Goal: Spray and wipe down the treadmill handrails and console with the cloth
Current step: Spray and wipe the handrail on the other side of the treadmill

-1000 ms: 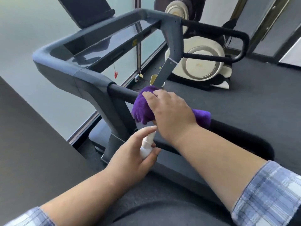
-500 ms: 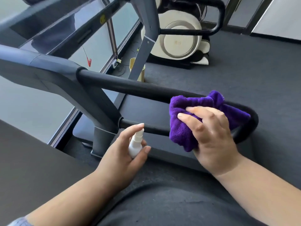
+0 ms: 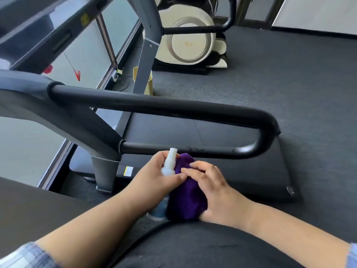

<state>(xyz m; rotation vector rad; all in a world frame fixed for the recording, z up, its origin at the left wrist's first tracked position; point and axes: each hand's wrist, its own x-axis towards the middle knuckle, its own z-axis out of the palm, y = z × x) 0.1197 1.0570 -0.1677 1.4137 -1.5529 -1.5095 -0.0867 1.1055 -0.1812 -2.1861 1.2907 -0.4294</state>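
The treadmill's black looped handrail (image 3: 173, 106) crosses the middle of the view, bending back at the right into a lower bar. Just below that lower bar my left hand (image 3: 154, 178) grips a small spray bottle (image 3: 169, 163) with a white nozzle pointing up. Right beside it my right hand (image 3: 208, 186) holds the bunched purple cloth (image 3: 185, 198), fingers curled over its top. The cloth touches the bottle and is off the rail. The grey console frame (image 3: 23, 82) runs off the upper left.
The treadmill deck (image 3: 231, 171) lies under the rail. A white and black exercise machine (image 3: 189, 41) stands at the back. A yellow bin (image 3: 148, 84) sits behind the grey upright (image 3: 144, 55). Windows line the left; dark carpet (image 3: 289, 84) spreads to the right.
My right hand has pulled the purple cloth off the handrail's right bend and brought it down against the spray bottle. The camera has tilted lower.
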